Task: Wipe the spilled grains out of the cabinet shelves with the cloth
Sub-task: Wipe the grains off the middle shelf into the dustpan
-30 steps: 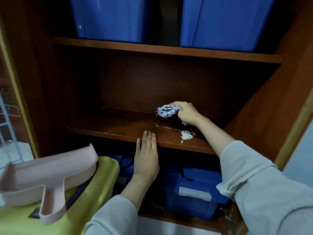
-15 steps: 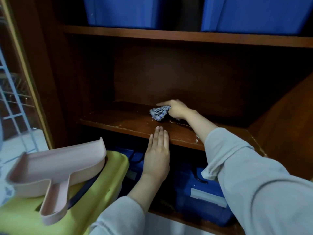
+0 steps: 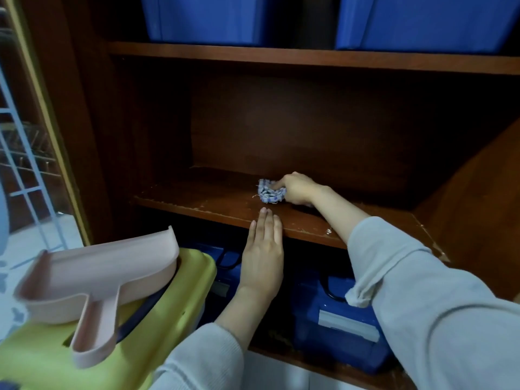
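Two hands at the middle shelf (image 3: 197, 204). Right hand (image 3: 298, 188) grips the bunched blue-white cloth (image 3: 268, 191), fingers curled over it, pressing it onto the shelf mid-depth. Left hand (image 3: 264, 249) flat, fingers straight and together, fingertips on the shelf's front edge, holding nothing. A few pale grains (image 3: 328, 231) at the front edge by the right forearm. Pink dustpan (image 3: 92, 280) on a yellow bin (image 3: 157, 319) lower left. Blue boxes (image 3: 205, 18) above.

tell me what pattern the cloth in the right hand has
The cloth is checked blue and white, bunched in the right hand; the head view shows it.
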{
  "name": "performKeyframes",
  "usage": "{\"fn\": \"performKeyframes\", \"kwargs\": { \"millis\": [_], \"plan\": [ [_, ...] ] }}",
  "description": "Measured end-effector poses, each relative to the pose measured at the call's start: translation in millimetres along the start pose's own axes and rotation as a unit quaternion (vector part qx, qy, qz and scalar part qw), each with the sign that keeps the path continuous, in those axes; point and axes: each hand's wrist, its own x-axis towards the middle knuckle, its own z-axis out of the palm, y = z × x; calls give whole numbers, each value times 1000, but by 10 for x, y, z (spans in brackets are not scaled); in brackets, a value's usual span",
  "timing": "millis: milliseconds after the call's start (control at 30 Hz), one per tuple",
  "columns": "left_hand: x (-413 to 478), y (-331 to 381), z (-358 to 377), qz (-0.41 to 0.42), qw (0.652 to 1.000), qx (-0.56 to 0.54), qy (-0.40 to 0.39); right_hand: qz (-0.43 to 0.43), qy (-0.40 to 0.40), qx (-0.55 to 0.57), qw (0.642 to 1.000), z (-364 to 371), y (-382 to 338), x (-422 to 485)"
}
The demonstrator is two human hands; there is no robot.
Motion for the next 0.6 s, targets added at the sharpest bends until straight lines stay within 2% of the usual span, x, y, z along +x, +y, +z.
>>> {"fn": "performKeyframes", "kwargs": {
  "millis": [233,400,533,600],
  "plan": [
    [-17,16,-83,-10,999,32,-19,60,16,35,997,-121,392,-424],
    [-20,60,-88,-14,1000,2,-21,97,18,85,991,-205,595,-687],
    [-18,68,-130,-17,999,-22,-34,117,106,192,969,-219,708,-733],
    [-20,54,-134,-18,999,-27,-40,141,144,212,956,-261,732,-727]
  ]
}}
